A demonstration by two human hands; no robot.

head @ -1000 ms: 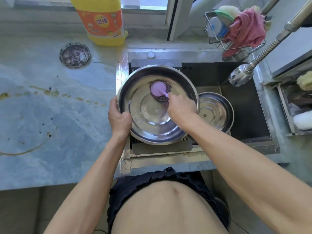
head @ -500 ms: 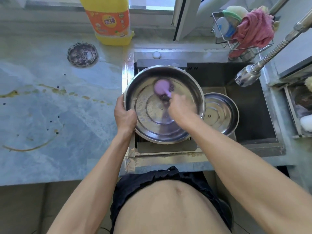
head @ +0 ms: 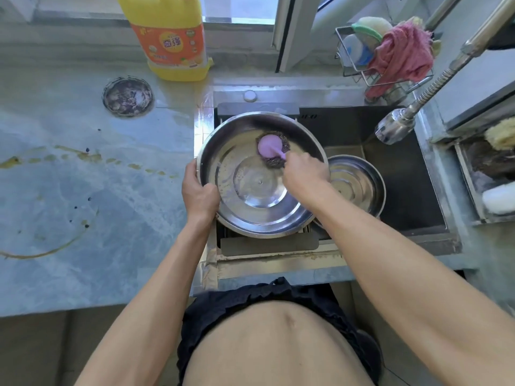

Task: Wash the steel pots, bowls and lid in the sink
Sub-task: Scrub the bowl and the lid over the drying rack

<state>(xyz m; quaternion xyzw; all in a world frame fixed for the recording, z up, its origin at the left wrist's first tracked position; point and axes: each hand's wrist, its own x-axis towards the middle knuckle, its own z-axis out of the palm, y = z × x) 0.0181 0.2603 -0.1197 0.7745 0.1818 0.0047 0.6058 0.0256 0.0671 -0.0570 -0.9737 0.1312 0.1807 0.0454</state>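
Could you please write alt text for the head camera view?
A person's left hand grips the rim of a large steel bowl over the sink, while the right hand scrubs inside it with a pink-handled scourer. A smaller steel bowl sits in the sink.

A yellow detergent bottle (head: 172, 37) with an orange label stands at the top of the frame, left of centre, on the grey stone counter (head: 69, 190). Below and left of it a round dark disc (head: 128, 96) lies flat on the counter. Yellowish stains (head: 83, 156) trail across the counter's left half. At upper right a wire rack (head: 373, 71) holds a pink cloth (head: 401, 57) and a sponge (head: 370, 26). A tray (head: 473, 190) at the right edge holds what may be brushes or scourers.
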